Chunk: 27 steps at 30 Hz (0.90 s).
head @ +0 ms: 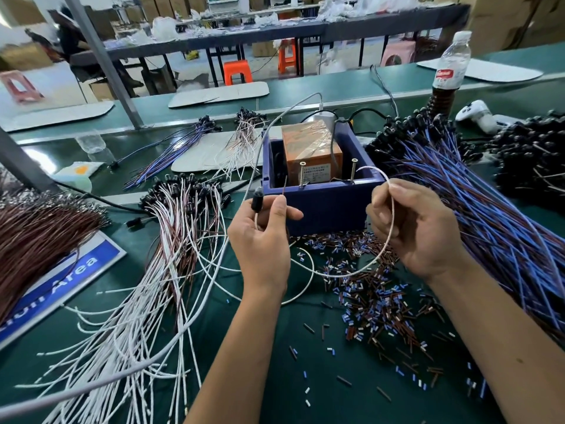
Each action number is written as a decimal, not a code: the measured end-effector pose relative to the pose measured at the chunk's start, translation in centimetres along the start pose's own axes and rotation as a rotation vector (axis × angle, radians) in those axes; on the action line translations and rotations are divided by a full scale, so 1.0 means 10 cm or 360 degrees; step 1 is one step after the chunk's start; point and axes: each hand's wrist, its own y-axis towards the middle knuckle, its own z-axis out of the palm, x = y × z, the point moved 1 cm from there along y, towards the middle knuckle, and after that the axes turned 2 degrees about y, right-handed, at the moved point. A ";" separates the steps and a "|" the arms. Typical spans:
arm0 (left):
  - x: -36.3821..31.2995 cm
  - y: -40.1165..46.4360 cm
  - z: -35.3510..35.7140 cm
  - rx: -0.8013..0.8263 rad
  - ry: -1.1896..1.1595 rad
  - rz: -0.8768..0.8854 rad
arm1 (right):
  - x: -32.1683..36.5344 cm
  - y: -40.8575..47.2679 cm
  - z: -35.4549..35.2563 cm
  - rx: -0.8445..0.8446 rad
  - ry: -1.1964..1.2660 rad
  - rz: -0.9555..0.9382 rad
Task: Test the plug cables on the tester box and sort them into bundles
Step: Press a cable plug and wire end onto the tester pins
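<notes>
The blue tester box [324, 203] is holding an orange block [308, 151]. In front of it, the left hand [263, 237] is pinching a black plug [256, 201]. The right hand [412, 231] is pinching its white cable [382, 258].

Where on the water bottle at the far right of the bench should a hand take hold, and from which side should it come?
Grip the water bottle round its clear upper body, about the red label, coming from the near left. It stands upright, so a sideways wrap probably suits its round wall. The piled blue cables crowd its base, and the white controller lies to its right.
</notes>
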 end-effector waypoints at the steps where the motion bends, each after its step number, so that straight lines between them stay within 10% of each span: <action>1: 0.01 0.00 0.02 0.0028 -0.0015 -0.0032 | 0.00 -0.01 0.01 0.0018 -0.0010 0.0013; 27: -0.01 0.01 0.09 0.0174 -0.0092 -0.0036 | -0.04 0.02 -0.02 -0.0180 -0.0014 0.0034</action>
